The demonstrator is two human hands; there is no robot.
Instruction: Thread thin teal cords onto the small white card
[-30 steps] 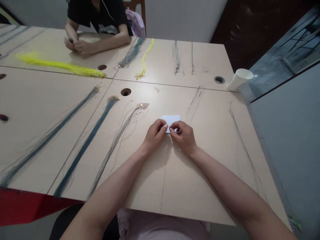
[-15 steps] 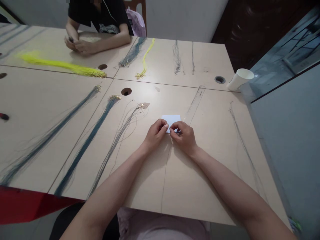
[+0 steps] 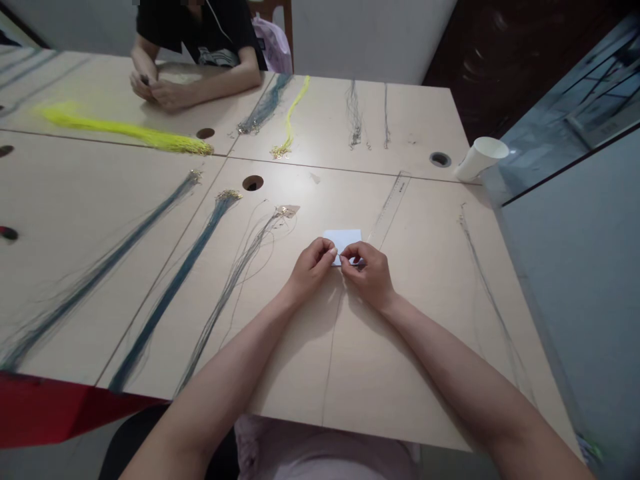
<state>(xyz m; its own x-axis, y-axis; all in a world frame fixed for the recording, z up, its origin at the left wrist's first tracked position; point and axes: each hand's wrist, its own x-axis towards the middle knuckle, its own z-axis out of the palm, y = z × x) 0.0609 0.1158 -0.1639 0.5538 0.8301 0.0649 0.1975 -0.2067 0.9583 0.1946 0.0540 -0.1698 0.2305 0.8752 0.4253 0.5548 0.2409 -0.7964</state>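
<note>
Two hands (image 3: 314,268) (image 3: 369,270) pinching one thin thread (image 3: 331,353), one white card (image 3: 345,238), one clear ruler (image 3: 391,208), one white cup (image 3: 479,161)

A thin, dark-gray strand (image 3: 330,367) runs down the near middle, below a flat, rectangular bluish-white pad (image 3: 345,237). The smooth, pale beige tabletop (image 3: 425,320) is crossed by dark straight seams. To the left lie two long, teal-blue bundles of fine line (image 3: 175,280) with gold-coloured tips, then a looser gray bundle of line (image 3: 233,273), gold-tipped too. A long, fluorescent-yellow bundle (image 3: 125,133) glows at far left. The clear, straight plastic ruler (image 3: 393,203) carries dark tick marks. At far right stands a plain white, round-mouthed cup (image 3: 473,163); at far left, a black short-sleeved shirt (image 3: 170,27) bears a pale print.
</note>
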